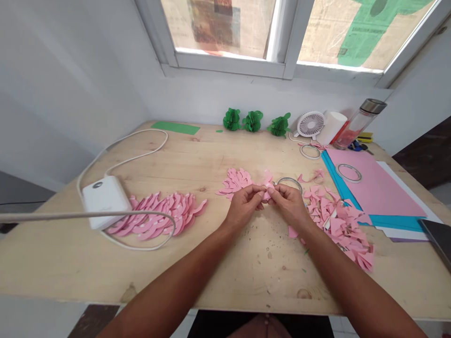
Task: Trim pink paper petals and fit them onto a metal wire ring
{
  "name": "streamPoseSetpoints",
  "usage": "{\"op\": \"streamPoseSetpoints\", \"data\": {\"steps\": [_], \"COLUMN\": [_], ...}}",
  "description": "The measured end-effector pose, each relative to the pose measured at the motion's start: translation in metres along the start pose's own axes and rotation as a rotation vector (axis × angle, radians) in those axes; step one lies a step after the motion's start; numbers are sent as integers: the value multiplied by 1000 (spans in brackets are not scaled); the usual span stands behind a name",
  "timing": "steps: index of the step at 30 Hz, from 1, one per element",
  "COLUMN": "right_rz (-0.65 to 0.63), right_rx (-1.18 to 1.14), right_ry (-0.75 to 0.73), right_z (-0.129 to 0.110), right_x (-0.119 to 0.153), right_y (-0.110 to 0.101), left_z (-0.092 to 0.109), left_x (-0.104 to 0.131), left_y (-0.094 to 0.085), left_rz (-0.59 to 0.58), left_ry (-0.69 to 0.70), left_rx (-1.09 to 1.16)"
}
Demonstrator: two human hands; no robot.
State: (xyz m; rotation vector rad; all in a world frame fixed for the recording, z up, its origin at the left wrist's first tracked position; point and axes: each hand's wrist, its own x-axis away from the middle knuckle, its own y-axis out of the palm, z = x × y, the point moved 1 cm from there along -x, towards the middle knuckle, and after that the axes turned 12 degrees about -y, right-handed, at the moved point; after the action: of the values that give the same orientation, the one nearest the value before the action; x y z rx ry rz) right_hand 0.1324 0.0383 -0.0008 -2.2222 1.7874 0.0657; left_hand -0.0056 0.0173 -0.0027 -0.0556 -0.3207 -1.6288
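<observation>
Near the middle of the table, my left hand (247, 201) and my right hand (287, 201) meet around a small pink paper piece (268, 186), both pinching it between thumb and fingers. Its lower part is partly covered by my fingertips. Just left of my hands lies a small heap of cut pink paper petals (235, 181). Farther left, a larger spread of curved pink strips (172, 211) overlaps in rows. Beside my right forearm is a pile of pink paper scraps (340, 220). A tape ring (289, 180) sits just behind my right hand.
A white power bank (105, 199) with a cable lies left. Green paper shapes (252, 121), a small fan (310, 124) and a bottle (359, 123) stand along the back. Pink sheets (384, 188), another tape ring (348, 173) and a dark phone-like object (437, 239) are right.
</observation>
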Motion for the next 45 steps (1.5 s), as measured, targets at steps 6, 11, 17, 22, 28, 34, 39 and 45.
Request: {"op": "streamPoseSetpoints", "data": {"steps": [6,11,17,22,28,34,39,45], "right_rz": [22,8,1,-1,29,21,4,1], "right_rx": [19,15,15,-13,3,22,46,91], "right_ry": [8,-21,-22,-19,-29,-50,-91,-106], "right_z": [-4,-3,0,-3,-6,-5,-1,-3], "right_x": [0,-1,-1,-1,-1,-1,-1,-1], "right_y": [1,0,0,1,1,1,-1,-1], "left_z": [1,-1,-2,-1,-1,0,2,3], "left_x": [1,1,1,1,1,2,4,3], "left_y": [1,2,3,2,2,3,3,3], "left_rz": [-15,-36,-64,-49,-47,-31,-8,2], "left_ry": [1,-2,14,19,23,-3,-19,-19], "left_rx": [9,3,0,5,-2,2,8,40]}}
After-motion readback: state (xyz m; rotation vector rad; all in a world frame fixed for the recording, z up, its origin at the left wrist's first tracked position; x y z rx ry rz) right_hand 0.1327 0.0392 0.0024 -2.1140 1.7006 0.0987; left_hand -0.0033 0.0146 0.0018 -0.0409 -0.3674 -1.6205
